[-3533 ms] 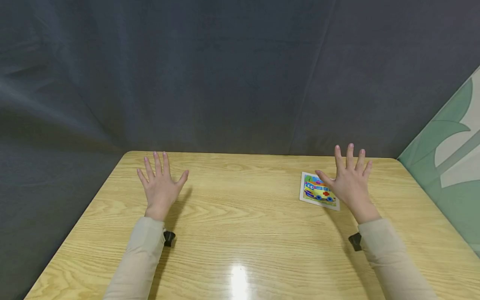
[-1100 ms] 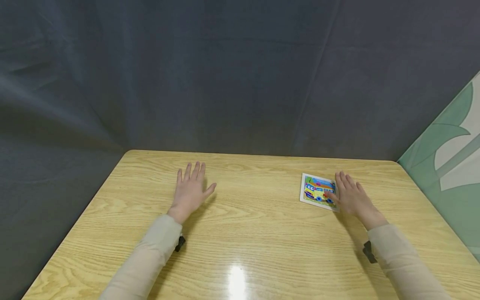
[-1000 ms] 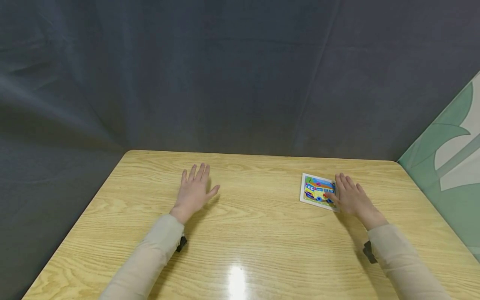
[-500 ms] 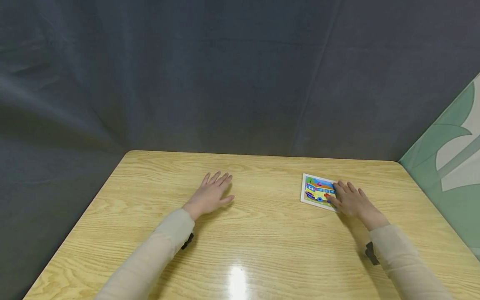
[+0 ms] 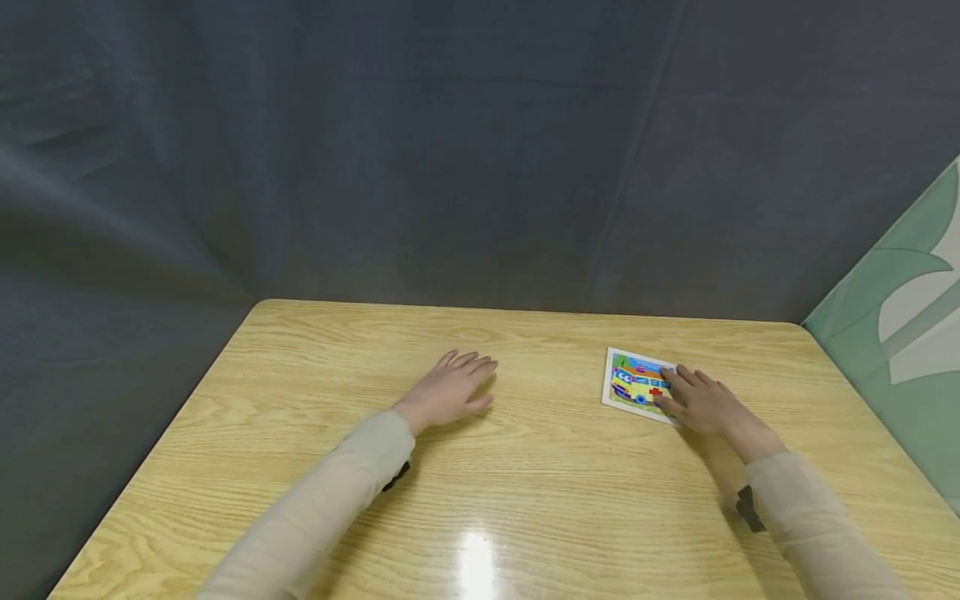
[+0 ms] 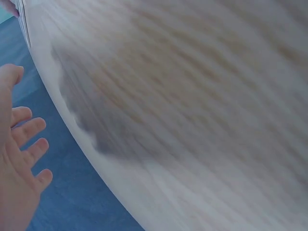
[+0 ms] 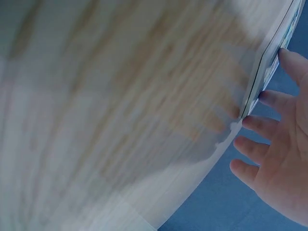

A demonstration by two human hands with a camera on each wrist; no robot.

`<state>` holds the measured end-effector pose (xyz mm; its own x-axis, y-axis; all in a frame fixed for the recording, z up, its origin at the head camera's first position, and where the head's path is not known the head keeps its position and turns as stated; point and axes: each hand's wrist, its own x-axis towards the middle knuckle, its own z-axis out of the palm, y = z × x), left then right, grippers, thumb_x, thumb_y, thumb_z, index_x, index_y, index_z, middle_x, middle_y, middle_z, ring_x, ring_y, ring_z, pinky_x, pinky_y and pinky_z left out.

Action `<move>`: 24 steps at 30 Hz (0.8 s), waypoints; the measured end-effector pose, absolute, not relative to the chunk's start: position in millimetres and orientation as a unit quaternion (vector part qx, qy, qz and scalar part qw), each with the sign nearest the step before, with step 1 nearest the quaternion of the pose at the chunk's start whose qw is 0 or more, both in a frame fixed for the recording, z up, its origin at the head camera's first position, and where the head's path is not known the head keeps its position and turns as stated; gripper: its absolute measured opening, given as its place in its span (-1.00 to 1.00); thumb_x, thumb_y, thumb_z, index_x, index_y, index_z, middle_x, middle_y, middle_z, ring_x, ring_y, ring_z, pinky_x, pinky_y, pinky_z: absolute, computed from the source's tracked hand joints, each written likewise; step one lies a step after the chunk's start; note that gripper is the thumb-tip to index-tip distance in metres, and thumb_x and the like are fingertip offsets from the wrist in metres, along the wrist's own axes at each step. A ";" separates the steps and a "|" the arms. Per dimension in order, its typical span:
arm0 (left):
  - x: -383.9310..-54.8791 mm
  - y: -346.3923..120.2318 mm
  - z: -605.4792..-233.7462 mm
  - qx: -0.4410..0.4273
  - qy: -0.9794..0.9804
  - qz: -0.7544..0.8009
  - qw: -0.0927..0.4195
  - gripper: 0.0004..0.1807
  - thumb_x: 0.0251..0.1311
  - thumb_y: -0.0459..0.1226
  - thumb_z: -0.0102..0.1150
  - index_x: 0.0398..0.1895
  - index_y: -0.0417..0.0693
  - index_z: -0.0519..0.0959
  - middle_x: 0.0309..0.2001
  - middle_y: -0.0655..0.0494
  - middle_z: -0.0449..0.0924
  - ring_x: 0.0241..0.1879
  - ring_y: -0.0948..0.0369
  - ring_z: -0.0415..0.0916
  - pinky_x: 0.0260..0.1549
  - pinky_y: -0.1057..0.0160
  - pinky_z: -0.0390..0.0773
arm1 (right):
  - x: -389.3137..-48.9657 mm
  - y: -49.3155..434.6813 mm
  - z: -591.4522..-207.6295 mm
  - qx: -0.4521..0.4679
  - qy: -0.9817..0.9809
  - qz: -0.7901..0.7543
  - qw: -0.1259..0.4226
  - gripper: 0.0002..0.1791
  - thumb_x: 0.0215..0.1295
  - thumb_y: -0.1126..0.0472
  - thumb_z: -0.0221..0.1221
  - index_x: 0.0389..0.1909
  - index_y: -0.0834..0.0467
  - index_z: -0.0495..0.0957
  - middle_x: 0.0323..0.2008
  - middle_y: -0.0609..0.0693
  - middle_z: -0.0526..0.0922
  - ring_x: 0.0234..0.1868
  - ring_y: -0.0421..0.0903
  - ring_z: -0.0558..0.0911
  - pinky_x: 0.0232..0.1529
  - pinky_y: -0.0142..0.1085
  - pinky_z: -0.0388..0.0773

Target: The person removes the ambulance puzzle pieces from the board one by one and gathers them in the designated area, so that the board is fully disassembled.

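Note:
A flat, white-bordered picture board (image 5: 633,385) with a yellow cartoon ambulance lies on the wooden table, right of the middle. My right hand (image 5: 707,405) covers its right side, thumb and forefinger over the picture. In the right wrist view, the fingertips of that hand (image 7: 284,144) are at the edge of the board (image 7: 262,67), fingers extended and spread. Left of the board, my left hand (image 5: 448,392) hovers low over the table with its palm down. Nothing is in it; the left wrist view shows the hand (image 6: 21,159) with fingers loosely bent and apart.
The light wood table (image 5: 480,467) has a bright glare spot near the front. Behind it and to the left hangs a dark curtain (image 5: 420,158). A green and white patterned panel (image 5: 900,342) stands along the right side.
My left hand has moved right and slightly nearer, toward the table's middle. My right hand has come down from above onto the board's right side. The board lies where it was.

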<state>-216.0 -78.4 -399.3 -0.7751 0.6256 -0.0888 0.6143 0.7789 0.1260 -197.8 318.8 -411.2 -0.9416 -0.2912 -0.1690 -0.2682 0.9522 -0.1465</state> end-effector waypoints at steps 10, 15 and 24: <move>-221.6 -55.9 -395.5 0.341 0.937 0.021 0.077 -0.36 0.44 0.06 -0.18 0.48 0.03 0.13 0.48 0.10 0.13 0.49 0.10 0.04 0.50 0.01 -0.04 | -203.4 322.1 -422.6 -0.163 0.979 -0.099 0.076 -0.07 0.31 -0.37 -0.09 0.36 0.35 0.19 0.28 0.59 0.18 0.25 0.61 0.17 0.23 0.40 0.10; -221.9 -41.1 -396.3 0.347 0.934 0.011 0.081 -0.37 0.43 0.06 -0.18 0.48 0.05 0.12 0.48 0.13 0.15 0.49 0.12 0.05 0.49 0.03 -0.02 | -198.6 309.2 -413.4 -0.167 0.979 -0.085 0.082 -0.13 0.34 -0.27 -0.01 0.35 0.38 0.21 0.26 0.60 0.21 0.26 0.56 0.21 0.22 0.38 0.17; -218.1 -14.7 -399.2 0.359 0.930 -0.004 0.074 -0.39 0.44 0.06 -0.19 0.47 0.07 0.15 0.46 0.15 0.18 0.48 0.14 0.07 0.49 0.05 0.00 | -191.2 289.4 -403.9 -0.174 0.977 -0.082 0.090 -0.20 0.35 -0.14 0.07 0.34 0.42 0.22 0.25 0.60 0.22 0.27 0.54 0.22 0.22 0.36 0.21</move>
<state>-218.1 -14.7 -399.2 -0.7314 0.6673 -0.1407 0.6685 0.7423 0.0457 -191.2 289.4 -403.9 -0.9229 -0.3555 -0.1480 -0.3259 0.9257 -0.1919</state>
